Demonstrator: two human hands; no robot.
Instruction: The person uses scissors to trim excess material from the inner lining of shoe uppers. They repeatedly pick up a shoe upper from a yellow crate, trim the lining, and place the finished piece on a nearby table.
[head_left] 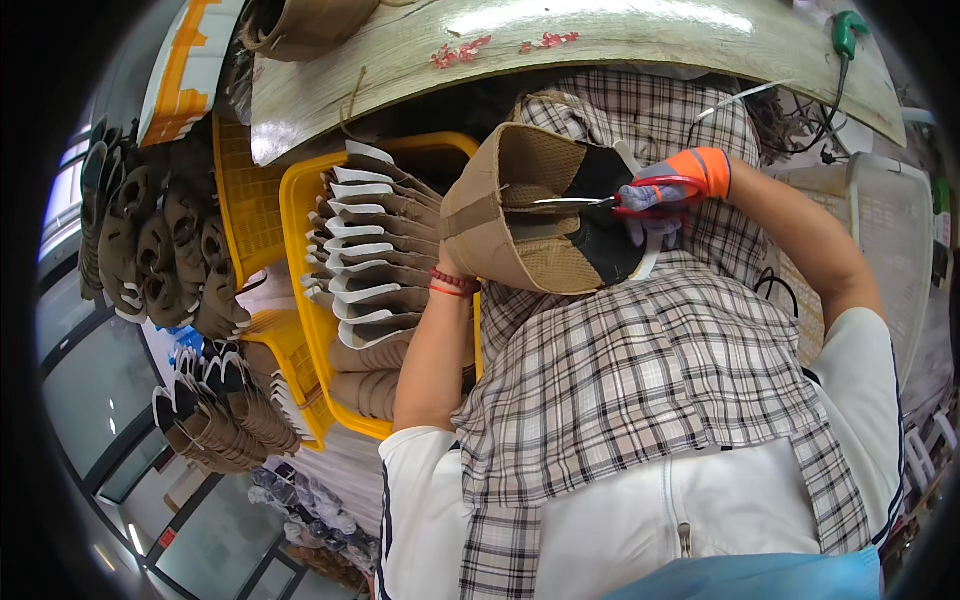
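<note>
A brown boot upper, lined with tan mesh and black fabric, is held above my lap with its wide opening turned to the right. My left hand grips it from the left side; most of its fingers are hidden behind the upper. In an orange and grey glove, my right hand is closed on scissors with red handles. Their slim metal blades reach leftward into the opening, near the lining's seam. Whether the blades touch the fabric I cannot tell.
Left of my lap, a yellow crate holds a row of brown uppers with white edges. More brown uppers hang or stack farther left. A pale wood-grain table arches ahead, bearing a green-handled corded tool. A white basket stands right.
</note>
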